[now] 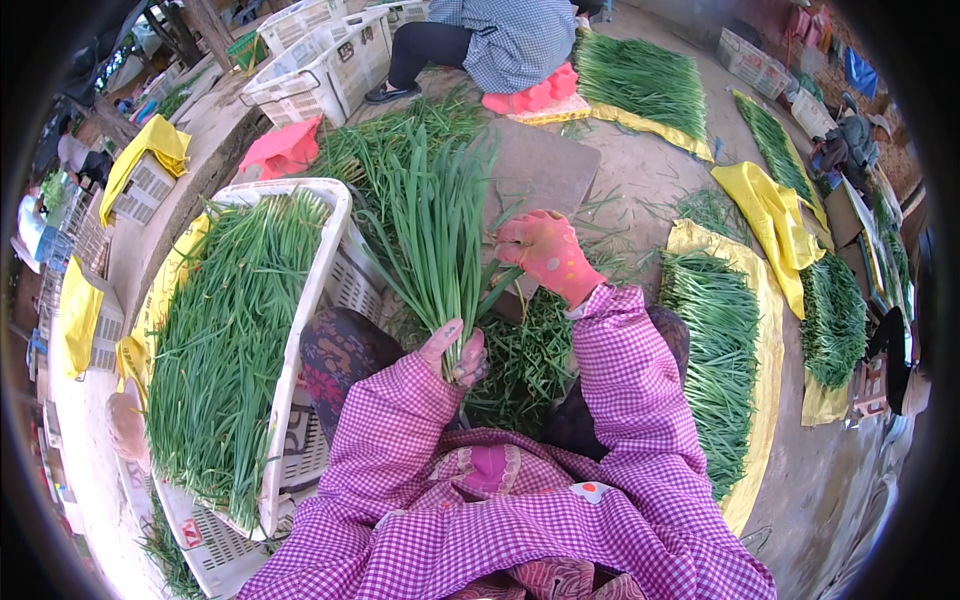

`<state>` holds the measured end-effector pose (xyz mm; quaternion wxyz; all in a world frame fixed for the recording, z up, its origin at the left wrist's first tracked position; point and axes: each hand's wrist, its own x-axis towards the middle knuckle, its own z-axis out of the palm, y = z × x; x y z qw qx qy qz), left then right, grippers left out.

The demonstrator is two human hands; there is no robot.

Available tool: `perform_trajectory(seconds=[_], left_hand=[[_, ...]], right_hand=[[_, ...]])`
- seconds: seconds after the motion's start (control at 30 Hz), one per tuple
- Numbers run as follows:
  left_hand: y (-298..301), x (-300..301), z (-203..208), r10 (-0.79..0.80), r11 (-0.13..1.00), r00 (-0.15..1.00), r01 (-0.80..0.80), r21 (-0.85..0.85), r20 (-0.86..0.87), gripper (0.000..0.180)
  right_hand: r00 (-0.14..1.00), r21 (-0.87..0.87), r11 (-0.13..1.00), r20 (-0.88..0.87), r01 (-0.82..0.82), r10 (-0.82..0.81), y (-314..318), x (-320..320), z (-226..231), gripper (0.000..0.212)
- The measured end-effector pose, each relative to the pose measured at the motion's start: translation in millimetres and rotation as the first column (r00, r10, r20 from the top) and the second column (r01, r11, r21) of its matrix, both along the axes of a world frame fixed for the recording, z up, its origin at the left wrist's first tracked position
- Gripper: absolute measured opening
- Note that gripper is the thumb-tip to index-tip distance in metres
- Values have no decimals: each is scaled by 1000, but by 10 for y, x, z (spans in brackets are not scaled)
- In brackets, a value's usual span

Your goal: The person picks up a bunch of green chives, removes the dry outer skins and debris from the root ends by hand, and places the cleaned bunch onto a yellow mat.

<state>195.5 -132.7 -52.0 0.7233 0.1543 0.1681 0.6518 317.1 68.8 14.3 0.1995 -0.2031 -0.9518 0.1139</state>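
My left hand (456, 354), its fingers stained, is wrapped round the lower end of an upright bunch of garlic chives (435, 235). The long green leaves fan out upward and away from me. To the right of the bunch is my right hand (550, 255), in a pink glove with pale dots. Its fingers are closed on a few chive blades (497, 288) that stick out from the bunch's side; the fingertips are partly hidden. Loose chives (525, 350) lie heaped between my knees, below the right hand.
At my left stands a white plastic crate (335, 215) full of chives. Chives lie in rows on yellow sheeting (765, 400) at my right. Ahead are a flat board (545, 170), a pink stool (283, 148), white crates (350, 70) and a seated person (515, 45).
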Motion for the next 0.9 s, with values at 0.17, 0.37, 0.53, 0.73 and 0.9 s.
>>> perform_trajectory(seconds=[0.17, 0.37, 0.53, 0.73, 0.9], left_hand=[[29, 20, 7, 8, 998, 999, -10, 56, 36, 46], [2, 39, 192, 30, 998, 1000, -31, 50, 9, 32], [-5, -19, 117, 53, 993, 994, -62, 102, 94, 32], [-22, 29, 241, 48, 995, 991, -59, 87, 121, 47], [-51, 56, 242, 71, 996, 995, -74, 49, 65, 35]], right_hand=[[943, -245, 948, -210, 203, -257, -8, -37, 11, 18], [513, -651, 699, -509, 296, -691, 360, 169, -66, 14], [317, -705, 692, -628, 155, -711, 494, 288, -119, 17], [897, -916, 401, -192, -18, -398, 370, 82, -474, 22], [855, -934, 70, -350, -351, -383, -252, -258, -204, 24]])
